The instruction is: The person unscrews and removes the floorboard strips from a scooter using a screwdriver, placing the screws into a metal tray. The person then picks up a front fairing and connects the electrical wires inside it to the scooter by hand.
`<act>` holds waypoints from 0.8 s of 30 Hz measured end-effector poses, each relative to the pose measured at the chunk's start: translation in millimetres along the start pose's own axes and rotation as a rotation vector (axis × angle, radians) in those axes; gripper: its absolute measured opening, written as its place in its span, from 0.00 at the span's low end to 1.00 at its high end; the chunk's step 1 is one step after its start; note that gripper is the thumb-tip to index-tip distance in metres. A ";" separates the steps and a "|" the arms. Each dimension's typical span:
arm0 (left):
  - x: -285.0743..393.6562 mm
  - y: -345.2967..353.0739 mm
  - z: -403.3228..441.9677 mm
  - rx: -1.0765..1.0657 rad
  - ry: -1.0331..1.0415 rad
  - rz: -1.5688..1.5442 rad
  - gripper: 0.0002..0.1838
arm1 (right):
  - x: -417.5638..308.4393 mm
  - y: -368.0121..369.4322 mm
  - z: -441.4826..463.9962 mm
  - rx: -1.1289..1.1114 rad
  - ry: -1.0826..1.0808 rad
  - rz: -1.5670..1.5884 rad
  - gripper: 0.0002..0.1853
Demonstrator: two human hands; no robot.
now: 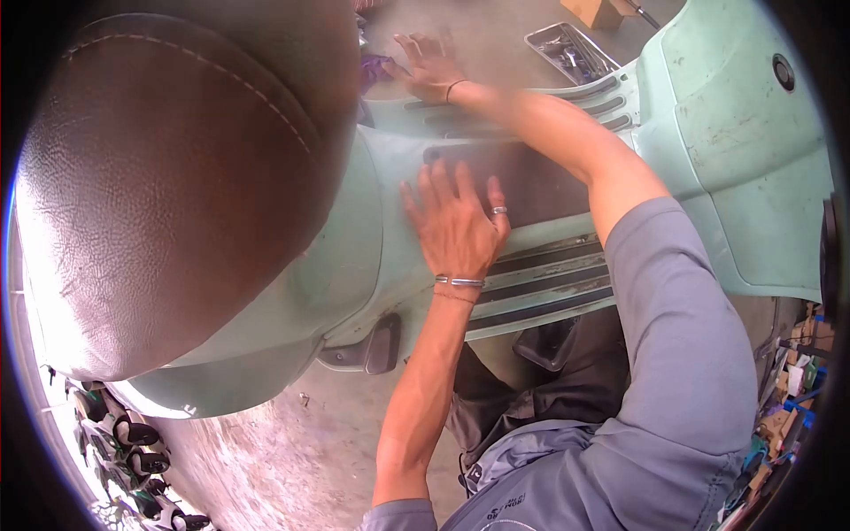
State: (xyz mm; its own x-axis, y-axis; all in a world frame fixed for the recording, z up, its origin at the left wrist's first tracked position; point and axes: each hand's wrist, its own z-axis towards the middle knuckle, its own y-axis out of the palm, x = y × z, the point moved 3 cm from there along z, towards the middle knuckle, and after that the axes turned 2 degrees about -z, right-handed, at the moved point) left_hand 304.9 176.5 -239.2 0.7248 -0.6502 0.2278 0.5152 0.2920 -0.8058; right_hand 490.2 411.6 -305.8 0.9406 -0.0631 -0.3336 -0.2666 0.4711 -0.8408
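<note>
Person: a grey sleeve (677,327) frames the near side, with dark trousers (540,389) below the footboard's near edge.
Scooter: mint green (381,159), it stands crosswise before the person; its brown stitched seat (186,195) is at left, its front shield (761,159) at right.
Near edge: dark grooved strips (549,279) run along the footboard (553,232); the green between them shows scuffs.
Left hand: the left hand (460,230) lies palm down at the footboard's seat end, over the edge of a brown panel (549,186); 4 fingers fan out, the thumb stands apart wearing 1 ring (499,211); 1 silver bracelet (459,281) circles the wrist.
Right hand: the right hand (429,75) reaches beyond the footboard's far edge, blurred, fingers spread; a purple item (376,71) is just beside it, contact unclear.
Far floor: 1 tray of tools (571,53) sits past the far edge; 1 cardboard box (593,11) lies beyond.
</note>
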 end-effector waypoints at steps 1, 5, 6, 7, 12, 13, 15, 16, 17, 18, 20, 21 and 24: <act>-3.3 5.8 -2.5 -0.015 0.000 -0.005 0.24 | -0.2 -5.4 9.7 0.015 0.006 0.011 0.47; -2.9 2.8 -1.2 -0.055 -0.007 -0.022 0.24 | -1.0 -11.9 -10.6 0.060 0.021 -0.028 0.41; -3.8 6.1 -2.9 -0.061 -0.015 -0.014 0.24 | -4.1 -11.5 -11.7 0.102 -0.011 -0.116 0.38; -3.0 7.0 -3.2 -0.051 -0.016 -0.016 0.24 | -10.3 -14.3 -12.7 0.151 -0.039 -0.203 0.35; -0.5 0.3 4.3 -0.017 0.000 -0.022 0.24 | -2.7 -5.1 -4.0 0.134 -0.129 0.024 0.43; -1.3 1.4 5.5 -0.013 -0.002 -0.024 0.24 | -3.4 -9.2 -0.8 0.150 -0.028 0.091 0.42; -5.0 2.2 -4.9 -0.063 -0.031 -0.033 0.24 | 4.2 -38.7 31.5 0.066 -0.051 0.071 0.42; -4.7 1.3 -3.5 -0.059 -0.025 -0.030 0.24 | 12.2 -56.6 36.8 -0.008 -0.051 0.052 0.42; -3.4 1.8 -1.7 -0.041 -0.015 -0.027 0.24 | 14.9 -88.7 35.6 0.218 -0.034 0.028 0.39; -2.7 3.3 -2.0 -0.048 -0.020 -0.041 0.24 | 14.3 -115.6 31.1 0.457 -0.030 0.002 0.35; -3.5 3.9 -2.7 -0.026 -0.012 -0.010 0.25 | 39.0 -111.9 8.9 0.456 0.048 -0.034 0.35; -3.9 5.1 -2.7 -0.027 -0.020 0.001 0.25 | 52.7 -107.4 -1.7 0.464 0.113 -0.062 0.35; -3.8 5.3 -3.0 -0.024 -0.014 0.005 0.25 | 115.2 -32.5 -49.3 0.155 0.071 -0.270 0.43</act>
State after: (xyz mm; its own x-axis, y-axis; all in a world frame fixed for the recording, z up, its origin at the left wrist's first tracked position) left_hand 303.5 178.3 -246.0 0.7337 -0.6388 0.2318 0.5011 0.2781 -0.8195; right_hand 596.9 345.6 -337.9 0.9546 -0.2628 -0.1402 0.0315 0.5570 -0.8299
